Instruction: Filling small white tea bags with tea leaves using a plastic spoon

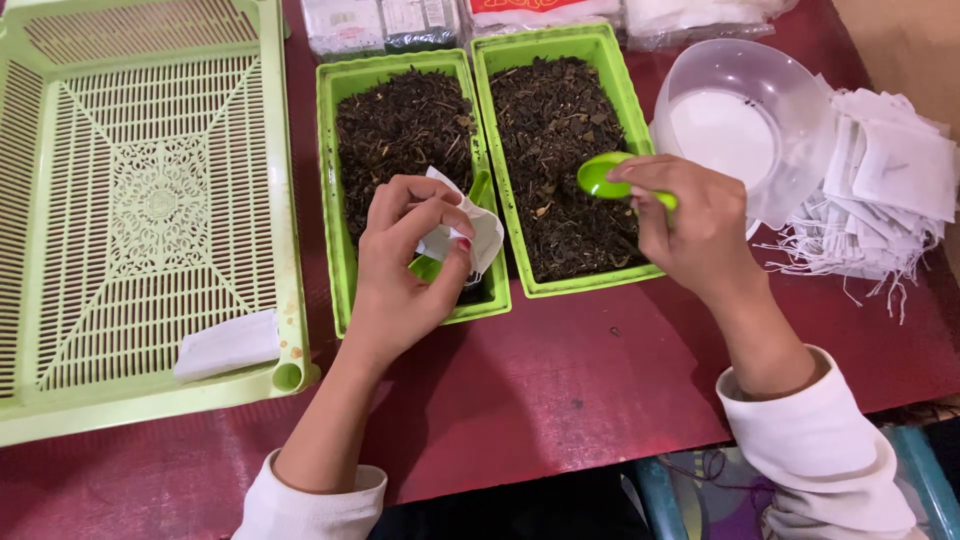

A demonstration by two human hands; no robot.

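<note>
My left hand (405,265) holds a small white paper sachet (470,232) pinched open over the left green tray (331,165) of dark loose dried leaves. My right hand (695,225) grips a green plastic spoon (602,180) whose empty-looking bowl hovers over the right green tray (605,60), also filled with dark leaves. A second green spoon (432,266) lies in the left tray under my left hand, partly hidden.
A large light-green lattice basket (150,200) stands at the left with one filled white sachet (228,345) in its near corner. A clear plastic bowl (745,125) and a heap of empty stringed sachets (885,190) sit right. White packets line the far edge.
</note>
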